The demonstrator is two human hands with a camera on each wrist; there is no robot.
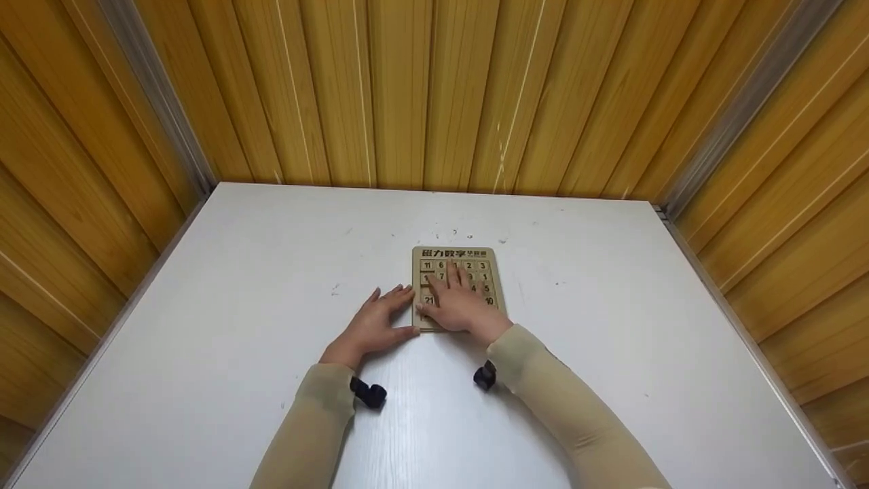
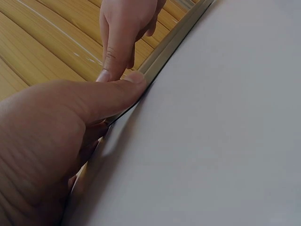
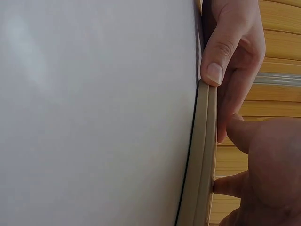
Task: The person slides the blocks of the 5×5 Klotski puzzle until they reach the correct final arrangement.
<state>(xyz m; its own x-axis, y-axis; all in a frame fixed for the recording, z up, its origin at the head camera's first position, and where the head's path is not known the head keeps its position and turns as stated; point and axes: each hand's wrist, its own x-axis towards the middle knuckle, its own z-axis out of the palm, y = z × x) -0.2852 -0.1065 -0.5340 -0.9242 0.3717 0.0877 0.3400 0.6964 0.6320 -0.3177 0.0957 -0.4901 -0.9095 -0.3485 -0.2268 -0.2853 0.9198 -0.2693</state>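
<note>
Head view: one beige rectangular wooden number board (image 1: 445, 253) lies flat on the white desk (image 1: 271, 272), dark lettering across its far rim. Only this view shows its face. Square numbered tiles (image 1: 427, 265) fill the frame; 11, 6, 2 and 3 read clearly in the far row. Full tile count not possible, part being covered.

Right wrist view adds the board's near side, seen edge-on, with a seam between stacked layers. It also shows my left thumb against the near left corner. Left wrist view gives that same thumb contact, with the numbers out of sight.

Position: the board is to the right of my left hand (image 1: 377, 322), whose fingers are extended along its left edge, thumb spread away from them. It lies directly under my right hand (image 1: 461, 308), fingers apart and reaching over the tiles; right wrist view has one digit touching the top face.

Counts: one board, two hands, two tan sleeves (image 1: 577, 407), two small black wrist devices (image 1: 370, 394), one on each wrist.
</note>
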